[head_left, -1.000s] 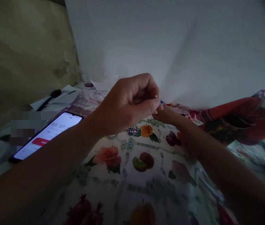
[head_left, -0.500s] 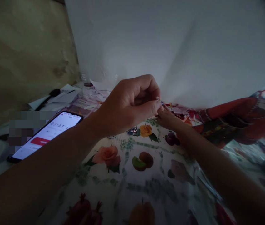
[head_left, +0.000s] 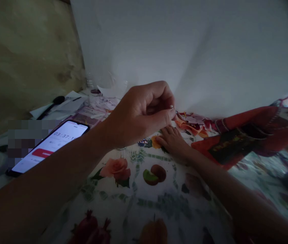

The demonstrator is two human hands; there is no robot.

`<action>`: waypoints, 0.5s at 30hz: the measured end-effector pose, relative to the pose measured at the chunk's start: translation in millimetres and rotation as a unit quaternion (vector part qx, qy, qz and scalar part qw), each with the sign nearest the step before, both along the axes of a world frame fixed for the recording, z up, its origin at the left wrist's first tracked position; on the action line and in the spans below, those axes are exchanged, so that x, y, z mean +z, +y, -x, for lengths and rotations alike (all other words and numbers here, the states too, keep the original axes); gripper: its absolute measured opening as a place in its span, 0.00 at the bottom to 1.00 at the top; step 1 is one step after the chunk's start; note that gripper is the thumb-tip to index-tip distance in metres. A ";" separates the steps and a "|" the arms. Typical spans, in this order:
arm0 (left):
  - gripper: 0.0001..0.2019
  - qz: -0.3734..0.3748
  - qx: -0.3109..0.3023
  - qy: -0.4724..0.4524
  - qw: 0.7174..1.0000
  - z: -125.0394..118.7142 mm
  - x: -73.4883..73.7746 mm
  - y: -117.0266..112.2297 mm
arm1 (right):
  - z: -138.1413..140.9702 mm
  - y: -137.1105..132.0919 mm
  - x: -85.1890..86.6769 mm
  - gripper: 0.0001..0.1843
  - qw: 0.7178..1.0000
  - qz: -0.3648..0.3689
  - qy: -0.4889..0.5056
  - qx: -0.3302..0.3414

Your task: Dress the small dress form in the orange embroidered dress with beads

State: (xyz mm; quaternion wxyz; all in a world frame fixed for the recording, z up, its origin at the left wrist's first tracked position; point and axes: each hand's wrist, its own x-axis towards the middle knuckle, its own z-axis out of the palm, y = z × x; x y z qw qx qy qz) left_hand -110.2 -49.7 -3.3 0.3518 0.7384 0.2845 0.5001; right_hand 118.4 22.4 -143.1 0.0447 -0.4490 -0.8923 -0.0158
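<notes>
My left hand (head_left: 144, 113) is raised above the table with its fingers curled and thumb pressed to forefinger, pinching something tiny that I cannot make out. My right hand (head_left: 171, 140) lies lower on the fruit-and-flower tablecloth (head_left: 138, 189), fingers stretched toward a small sparkly pile of beads (head_left: 144, 141). Just behind the hands lie scraps of orange and pink material (head_left: 192, 123).
A phone (head_left: 48, 147) with a running timer on its lit screen lies at the left. Papers and a dark pen-like thing (head_left: 54, 103) sit behind it. Red patterned cloth (head_left: 250, 135) is bunched at the right. A white wall rises close behind.
My right hand has dropped from the left hand's fingertips down to the tablecloth and spread its fingers near the beads. The left hand has held its pinch in place.
</notes>
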 end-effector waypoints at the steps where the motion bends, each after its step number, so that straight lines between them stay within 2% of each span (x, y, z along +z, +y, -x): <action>1: 0.02 -0.001 0.002 0.001 1.000 -0.2 0.3 -0.5 | 1.3 -3.0 0.1 0.29 1.000 0.006 0.004 -0.006; 9: 0.03 -0.014 0.013 0.011 1.000 -1.3 0.8 -1.4 | 5.1 -19.5 -1.9 0.40 0.994 0.025 -0.010 -0.105; 12: 0.03 -0.022 0.005 0.018 1.000 -1.7 0.0 -1.0 | 10.3 -17.9 -4.3 0.39 0.995 0.031 0.008 -0.099; 15: 0.03 -0.027 0.001 0.020 0.999 -1.5 0.0 -0.9 | 9.4 -2.5 -5.4 0.36 0.996 0.007 0.024 -0.085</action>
